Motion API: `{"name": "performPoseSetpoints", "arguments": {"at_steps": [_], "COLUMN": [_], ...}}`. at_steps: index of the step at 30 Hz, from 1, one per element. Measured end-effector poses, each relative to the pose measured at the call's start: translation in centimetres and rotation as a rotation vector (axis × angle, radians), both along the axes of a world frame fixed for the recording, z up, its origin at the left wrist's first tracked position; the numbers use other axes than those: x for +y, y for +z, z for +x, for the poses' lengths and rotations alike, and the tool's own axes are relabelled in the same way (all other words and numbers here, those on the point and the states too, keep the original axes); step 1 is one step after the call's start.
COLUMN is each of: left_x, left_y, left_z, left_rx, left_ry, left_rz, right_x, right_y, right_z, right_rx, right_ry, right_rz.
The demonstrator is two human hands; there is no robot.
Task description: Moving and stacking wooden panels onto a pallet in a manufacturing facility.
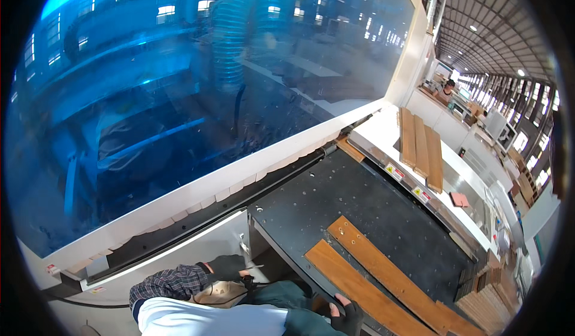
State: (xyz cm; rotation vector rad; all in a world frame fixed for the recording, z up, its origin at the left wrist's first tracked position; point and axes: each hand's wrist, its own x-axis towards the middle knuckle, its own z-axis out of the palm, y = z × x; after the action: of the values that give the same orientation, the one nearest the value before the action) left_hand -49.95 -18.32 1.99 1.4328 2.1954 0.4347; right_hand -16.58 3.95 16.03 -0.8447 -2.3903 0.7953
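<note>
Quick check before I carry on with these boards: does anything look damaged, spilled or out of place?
The right-hand wooden board has pale spots near its far end, odd because the left-hand board shows none; holes or chips, I cannot tell. Small pale specks also dot the dark tabletop, perhaps debris.

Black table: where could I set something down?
The black table looks bare, specks aside, between the blue window and the planks, and from planks to white bench. Crowded: planks fill the near side by the right hand.
</note>
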Motion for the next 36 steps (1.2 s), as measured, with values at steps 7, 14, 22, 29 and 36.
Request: {"name": "performPoseSetpoints", "arguments": {"at_steps": [7, 14, 22, 29, 36], "left_x": [10.5, 18.4, 29.9, 31.7, 35.3], "left_y": [19.4, 26.2, 22.2, 15.7, 15.3], "left_z": [5.6, 12.2, 10.7, 6.4, 7.1], "left_rx": [-0.437, -0.779, -0.447, 0.377, 0.483], "left_ry": [-0.113, -0.473, -0.887, -0.98, -1.038], "left_rz": [0.568, 0.558, 0.633, -0.05, -0.089], "right_x": [-0.5, -1.5, 1.2, -3.6, -2.2], "right_y": [-0.6, 1.6, 1.1, 0.1, -2.0], "right_z": [-4.4, -5.6, 8.5, 15.8, 12.5], "right_rx": [0.301, 0.66, 0.685, 0.175, 0.138], "right_ry": [0.293, 0.11, -0.325, -0.36, -0.471], "right_rz": [0.12, -0.305, -0.32, -0.717, -0.681]}}
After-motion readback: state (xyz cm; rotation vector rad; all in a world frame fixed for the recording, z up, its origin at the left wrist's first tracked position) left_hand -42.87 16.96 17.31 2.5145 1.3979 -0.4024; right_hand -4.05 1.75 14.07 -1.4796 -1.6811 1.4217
